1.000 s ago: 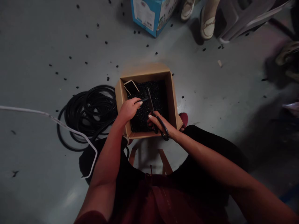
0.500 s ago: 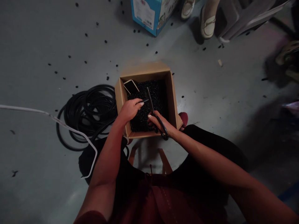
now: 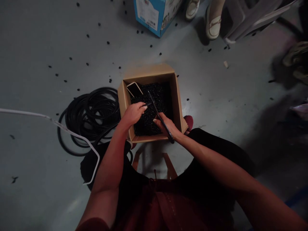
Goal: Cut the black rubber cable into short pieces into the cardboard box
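My left hand [image 3: 134, 112] pinches a short, thin black ridged piece [image 3: 148, 104], its end pointing right over the open cardboard box [image 3: 178, 106]. My right hand [image 3: 166, 124] is closed around a pair of black-handled scissors [image 3: 156, 108]. Their blades point up and left, crossing close to the tip of the ridged piece; whether they touch it I cannot tell. Below both hands, many small black pieces [image 3: 146, 123] fill the box. A dark flat rectangle with a pale edge [image 3: 134, 89] leans in the box's far left corner.
Coiled black tubing [image 3: 90, 112] lies on the floor left of the box. A white cable [image 3: 72, 131] runs in from the left. Several black bits dot the floor. Beyond stand a blue carton [image 3: 156, 29], another person's shoes [image 3: 213, 27] and a grey plastic stool [image 3: 240, 19].
The scissors have turned in my right hand, their tip swinging left toward the ridged piece. My left hand stays nearly still.
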Demonstrator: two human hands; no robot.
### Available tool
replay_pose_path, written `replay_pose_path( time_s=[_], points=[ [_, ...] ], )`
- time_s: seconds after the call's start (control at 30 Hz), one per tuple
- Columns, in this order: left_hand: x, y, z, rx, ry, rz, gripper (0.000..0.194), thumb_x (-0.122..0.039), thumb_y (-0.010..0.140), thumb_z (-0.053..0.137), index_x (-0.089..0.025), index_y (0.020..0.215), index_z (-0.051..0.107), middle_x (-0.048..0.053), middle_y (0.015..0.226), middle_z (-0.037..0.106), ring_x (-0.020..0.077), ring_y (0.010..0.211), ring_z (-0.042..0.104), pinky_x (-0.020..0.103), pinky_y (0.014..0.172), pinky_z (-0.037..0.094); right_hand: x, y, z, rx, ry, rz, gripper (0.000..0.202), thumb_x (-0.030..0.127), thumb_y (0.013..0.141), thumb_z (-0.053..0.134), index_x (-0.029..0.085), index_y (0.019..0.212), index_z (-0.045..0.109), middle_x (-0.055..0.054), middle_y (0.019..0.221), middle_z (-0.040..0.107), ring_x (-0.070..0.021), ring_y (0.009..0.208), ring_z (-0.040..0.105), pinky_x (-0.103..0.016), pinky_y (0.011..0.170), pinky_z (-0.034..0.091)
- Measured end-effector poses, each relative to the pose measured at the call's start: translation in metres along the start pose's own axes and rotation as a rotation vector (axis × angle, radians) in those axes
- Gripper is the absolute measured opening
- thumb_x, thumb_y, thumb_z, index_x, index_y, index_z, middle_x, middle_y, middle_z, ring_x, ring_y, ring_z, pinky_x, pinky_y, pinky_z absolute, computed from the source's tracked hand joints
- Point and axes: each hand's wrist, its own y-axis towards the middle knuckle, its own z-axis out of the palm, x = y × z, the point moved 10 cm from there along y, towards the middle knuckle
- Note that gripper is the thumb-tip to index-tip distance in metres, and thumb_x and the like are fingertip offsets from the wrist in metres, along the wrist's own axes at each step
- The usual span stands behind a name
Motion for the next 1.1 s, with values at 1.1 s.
replay_pose_path(
  time_s=[1.1],
  points=[
    [0.004, -0.002, -0.005, -0.030, 0.217, -0.098, 0.039, -0.018, 0.097, 0.043, -0.015, 0.132, 0.060, 0.012, 0.133, 0.067, 0.0241, 0.123, 0.062, 0.035, 0.105, 0.045, -0.023, 0.008, 0.007, 0.004, 0.672, 0.180, 0.021, 0.043, 0.096, 0.052, 0.023, 0.102, 0.046, 0.003, 0.073, 0.062, -0.0115, 0.056, 0.057, -0.023, 0.052, 0.049]
  ],
)
